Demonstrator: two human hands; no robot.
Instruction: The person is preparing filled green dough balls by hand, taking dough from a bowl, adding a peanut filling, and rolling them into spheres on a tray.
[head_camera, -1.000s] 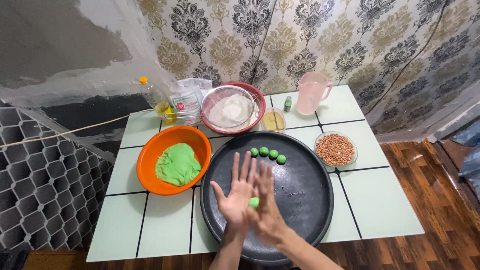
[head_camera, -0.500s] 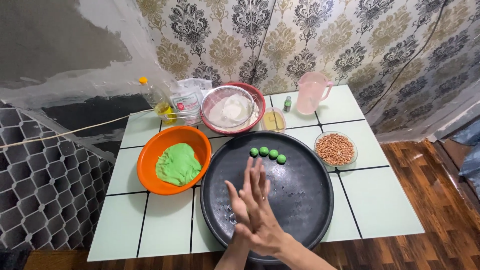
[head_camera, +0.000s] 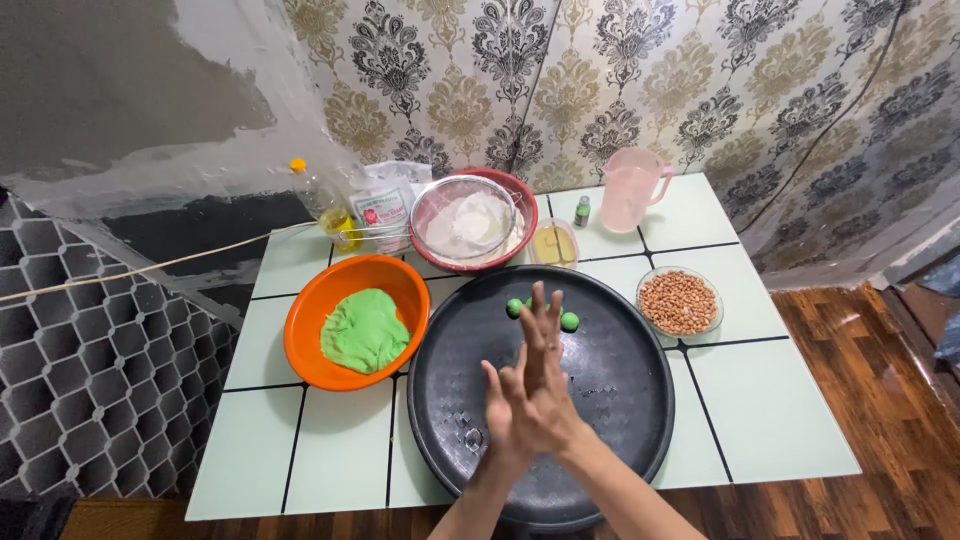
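Green dough balls (head_camera: 569, 321) | row runs left-right | hands' (head_camera: 530, 400) grip: pressed palm-to-palm, contents hidden

The round tray (head_camera: 600, 400) in the middle of the frame is black, with a few small green balls (head_camera: 569, 321) at its upper edge. Left of it, an orange bowl (head_camera: 305, 330) holds bright green dough (head_camera: 364, 330). At upper centre, a red bowl (head_camera: 520, 200) holds white flour under a silvery sieve (head_camera: 440, 205). The jug (head_camera: 632, 190) at upper right is pale pink. A clear dish (head_camera: 680, 302) at right holds reddish-brown peanuts. The table (head_camera: 770, 410) is pale mint with dark grid lines. The wallpaper (head_camera: 700, 80) is cream with dark grey and gold damask. The floor (head_camera: 900, 400) is reddish-brown wood.
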